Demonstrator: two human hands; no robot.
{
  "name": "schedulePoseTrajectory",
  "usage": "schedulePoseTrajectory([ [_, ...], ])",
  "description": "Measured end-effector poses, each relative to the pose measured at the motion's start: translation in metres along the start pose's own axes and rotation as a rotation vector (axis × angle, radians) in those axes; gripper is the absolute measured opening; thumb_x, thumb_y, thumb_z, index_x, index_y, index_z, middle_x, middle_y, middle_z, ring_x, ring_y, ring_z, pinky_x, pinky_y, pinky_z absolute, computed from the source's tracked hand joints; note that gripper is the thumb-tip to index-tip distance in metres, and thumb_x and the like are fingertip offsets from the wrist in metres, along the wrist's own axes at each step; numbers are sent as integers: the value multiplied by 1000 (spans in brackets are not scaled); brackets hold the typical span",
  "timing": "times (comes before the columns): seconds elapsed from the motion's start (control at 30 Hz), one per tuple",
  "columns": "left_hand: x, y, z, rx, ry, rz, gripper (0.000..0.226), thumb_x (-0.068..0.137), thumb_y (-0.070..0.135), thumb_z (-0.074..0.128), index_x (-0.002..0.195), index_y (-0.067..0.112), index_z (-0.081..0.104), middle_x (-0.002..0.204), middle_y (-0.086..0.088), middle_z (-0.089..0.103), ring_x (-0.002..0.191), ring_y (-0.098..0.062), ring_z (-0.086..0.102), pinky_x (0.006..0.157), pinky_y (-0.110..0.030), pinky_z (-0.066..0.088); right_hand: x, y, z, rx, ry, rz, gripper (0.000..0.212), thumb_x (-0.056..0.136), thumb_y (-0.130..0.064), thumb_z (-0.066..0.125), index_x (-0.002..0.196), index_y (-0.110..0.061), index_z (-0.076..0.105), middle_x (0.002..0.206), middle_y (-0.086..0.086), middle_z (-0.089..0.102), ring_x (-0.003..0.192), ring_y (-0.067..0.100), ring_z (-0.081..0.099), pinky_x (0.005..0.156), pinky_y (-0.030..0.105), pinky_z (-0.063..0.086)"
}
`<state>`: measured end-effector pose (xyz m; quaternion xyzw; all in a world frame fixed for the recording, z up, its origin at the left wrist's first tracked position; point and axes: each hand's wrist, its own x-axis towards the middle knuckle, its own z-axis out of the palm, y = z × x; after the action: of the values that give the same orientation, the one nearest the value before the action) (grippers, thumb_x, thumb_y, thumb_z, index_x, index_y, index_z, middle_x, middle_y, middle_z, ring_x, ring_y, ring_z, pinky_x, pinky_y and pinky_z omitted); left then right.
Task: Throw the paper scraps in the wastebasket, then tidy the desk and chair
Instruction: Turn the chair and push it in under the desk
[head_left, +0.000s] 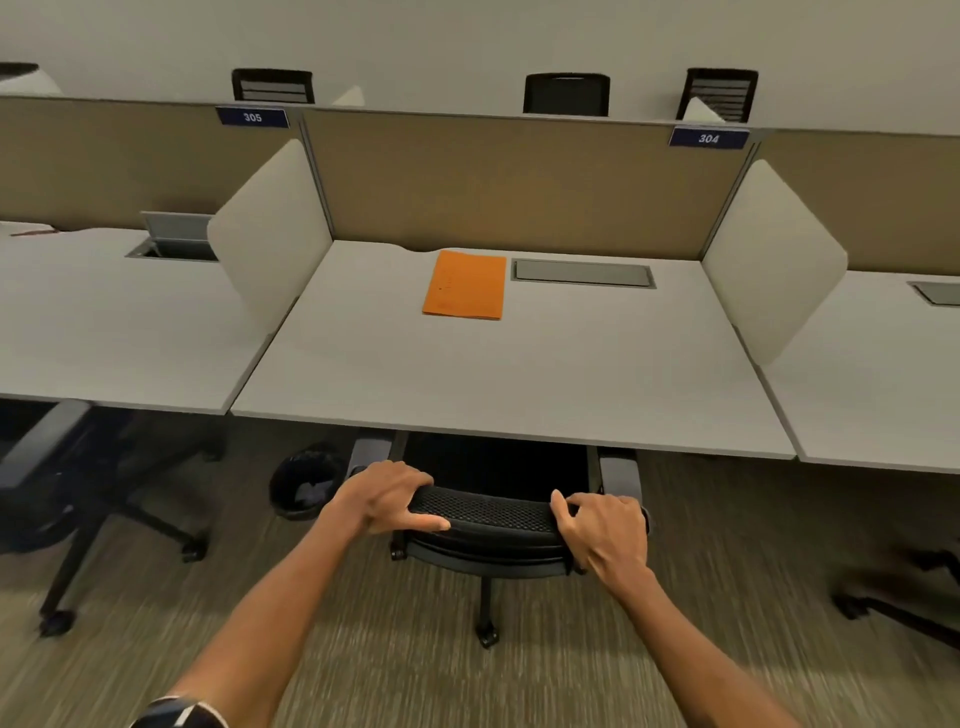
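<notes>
A black mesh office chair (488, 512) stands tucked under the white desk (498, 374), its seat hidden beneath the desktop. My left hand (387, 496) grips the left end of the backrest's top edge. My right hand (605, 530) grips the right end. An orange folder (464, 285) lies flat near the desk's back, beside a closed grey cable hatch (583, 273). On the carpet left of the chair, under the desk's edge, stands a black wastebasket (304, 486) with pale paper scraps inside.
Beige partition panels (519, 182) and white side dividers (270, 228) fence the desk. Neighbouring desks sit left (119, 322) and right (883, 374). Another black chair (57, 483) stands at the left and a chair base (893, 597) at the right. Carpet lies behind the chair.
</notes>
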<state>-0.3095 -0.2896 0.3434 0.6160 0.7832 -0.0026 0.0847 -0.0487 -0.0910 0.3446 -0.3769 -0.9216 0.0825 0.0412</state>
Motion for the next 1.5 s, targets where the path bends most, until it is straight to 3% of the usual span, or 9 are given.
schedulePoseTrajectory([
  [0.33,23,-23,-6,-10,-23,-7,94,72,97,20,107,22,65,94,6,70,82,-14,64,76,-35,53,34,-7,4,-36,0,-7,71,94,-64,18,66,-26,71,45,-8,50,46,4,48,79,33,50],
  [0.57,37,-33,-9,-17,-2,-12,92,73,97,22,100,20,66,86,5,70,74,-14,62,74,-36,53,55,-6,5,-80,10,-20,72,94,-64,19,55,-23,64,42,-5,48,43,6,46,72,34,52],
  [0.67,42,-35,-9,-5,3,-19,96,72,97,21,106,19,66,92,3,71,79,-16,63,75,-38,52,62,-5,5,-88,-4,-10,75,92,-65,17,64,-23,71,44,-5,52,44,7,49,68,31,48],
  [0.87,53,-35,-13,-17,-26,-12,94,74,96,22,94,15,65,81,0,69,71,-17,62,70,-36,53,77,-1,2,-109,-2,-30,75,91,-68,13,71,-28,73,44,-4,54,43,9,51,71,34,52],
  [1.0,59,-39,-13,-14,-6,-15,106,72,97,19,106,9,67,86,-4,71,76,-22,65,72,-34,51,88,1,2,-91,14,-60,73,91,-66,17,48,-20,53,40,0,48,39,14,48,59,32,46],
  [1.07,62,-42,-13,-9,3,-24,109,71,98,18,108,8,67,87,-5,72,78,-23,66,71,-33,51,92,2,3,-67,5,-68,73,91,-67,18,47,-18,50,40,0,50,40,15,50,57,31,47],
  [1.17,67,-46,-12,-3,20,-17,98,74,96,22,96,12,68,74,0,67,66,-19,62,65,-32,49,97,1,4,-48,10,-55,75,91,-68,21,52,-17,59,42,-1,54,42,13,52,55,27,48],
  [1.27,72,-50,-12,-14,44,-5,84,76,94,27,77,17,61,64,3,61,58,-17,56,58,-30,44,102,0,5,-24,25,-56,75,90,-66,24,47,-14,55,40,0,51,41,14,50,52,27,45],
  [1.5,78,-50,-10,-17,71,-11,79,77,92,30,73,19,57,62,4,59,57,-15,55,56,-27,39,111,4,6,-98,13,-77,74,92,-63,23,47,-15,55,38,-3,49,39,14,48,55,28,39],
])
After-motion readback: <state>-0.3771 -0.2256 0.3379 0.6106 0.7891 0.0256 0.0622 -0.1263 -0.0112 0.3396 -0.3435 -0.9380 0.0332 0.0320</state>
